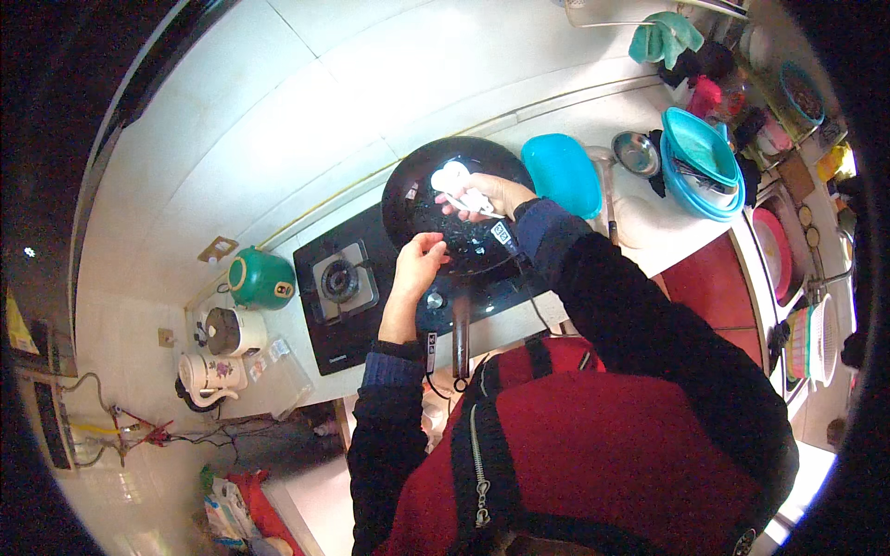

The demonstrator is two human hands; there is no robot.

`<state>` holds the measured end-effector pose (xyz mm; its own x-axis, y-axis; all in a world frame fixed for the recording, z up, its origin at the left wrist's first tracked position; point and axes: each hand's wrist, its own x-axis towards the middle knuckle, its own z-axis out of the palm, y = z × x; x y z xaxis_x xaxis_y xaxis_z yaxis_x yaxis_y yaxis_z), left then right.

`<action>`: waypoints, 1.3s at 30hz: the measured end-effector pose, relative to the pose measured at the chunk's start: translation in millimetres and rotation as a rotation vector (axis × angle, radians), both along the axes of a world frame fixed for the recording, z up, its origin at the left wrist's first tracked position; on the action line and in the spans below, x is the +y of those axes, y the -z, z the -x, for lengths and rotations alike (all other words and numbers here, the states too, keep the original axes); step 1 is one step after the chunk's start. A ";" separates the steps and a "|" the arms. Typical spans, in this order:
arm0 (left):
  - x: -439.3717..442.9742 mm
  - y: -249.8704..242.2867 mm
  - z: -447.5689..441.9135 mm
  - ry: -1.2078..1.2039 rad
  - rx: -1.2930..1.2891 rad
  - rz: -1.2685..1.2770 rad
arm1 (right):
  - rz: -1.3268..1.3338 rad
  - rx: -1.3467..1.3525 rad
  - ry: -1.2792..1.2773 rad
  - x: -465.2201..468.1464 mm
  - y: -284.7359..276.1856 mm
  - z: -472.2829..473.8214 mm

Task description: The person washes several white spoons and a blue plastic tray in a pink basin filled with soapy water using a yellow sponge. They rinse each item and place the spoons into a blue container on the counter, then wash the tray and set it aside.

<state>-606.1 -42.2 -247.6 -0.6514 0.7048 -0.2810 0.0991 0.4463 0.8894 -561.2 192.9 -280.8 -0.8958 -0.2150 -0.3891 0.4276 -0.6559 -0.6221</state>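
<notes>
A dark wok (pixel 410 163) with a long handle (pixel 460 337) sits on the right side of a black gas cooktop (pixel 334 340). Over its middle, my right hand (pixel 490 198) holds a white item, too overexposed to name, with a rounded part and slimmer parts between the fingers. My left hand (pixel 419 260) is above the wok's near left edge, fingers bent and close together; whether anything is between them is hidden. A small pale piece (pixel 411 190) and some bits lie in the wok. Small tags with printed codes are at both wrists.
A bare burner (pixel 340 280) is left of the wok. Further left stand a green rice cooker (pixel 261 278), a white-and-brown appliance (pixel 236 332) and a flowered kettle (pixel 212 372). To the right lie a blue plastic tray (pixel 562 174), a metal bowl (pixel 635 154) and blue basins (pixel 702 201).
</notes>
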 end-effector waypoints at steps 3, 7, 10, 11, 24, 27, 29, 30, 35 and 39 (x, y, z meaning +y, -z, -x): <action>3.1 -0.8 -1.0 0.013 -0.016 -0.025 | 0.163 0.073 0.099 -6.9 -3.0 1.2; 6.0 -0.4 -4.8 -0.003 -0.041 -0.072 | 0.237 0.194 0.178 -20.2 0.5 4.2; 4.7 -0.1 -5.9 0.029 -0.036 -0.036 | -0.076 -0.021 0.293 -29.2 3.7 10.6; 3.6 -0.2 -5.7 0.028 -0.038 -0.040 | -0.154 0.047 0.308 -30.9 3.4 12.7; -2.3 0.3 -14.8 0.000 -0.106 -0.093 | -2.113 0.142 0.190 -33.3 -19.3 -7.2; 0.2 -0.3 -14.2 0.020 -0.107 -0.050 | -2.079 0.116 0.063 -27.8 -12.6 -12.2; 0.0 -0.1 -13.1 0.019 -0.113 -0.061 | -1.946 0.004 0.221 -15.8 -10.2 -15.5; -2.0 0.4 -13.1 0.007 -0.120 -0.053 | -1.910 -0.004 0.303 -3.8 -10.3 -17.8; -13.2 0.0 -10.4 0.022 -0.131 0.004 | -1.660 -0.198 0.772 81.0 -10.9 -35.0; -12.5 -0.8 -12.9 -0.013 -0.146 -0.047 | -1.742 -0.256 0.665 140.9 26.3 -75.2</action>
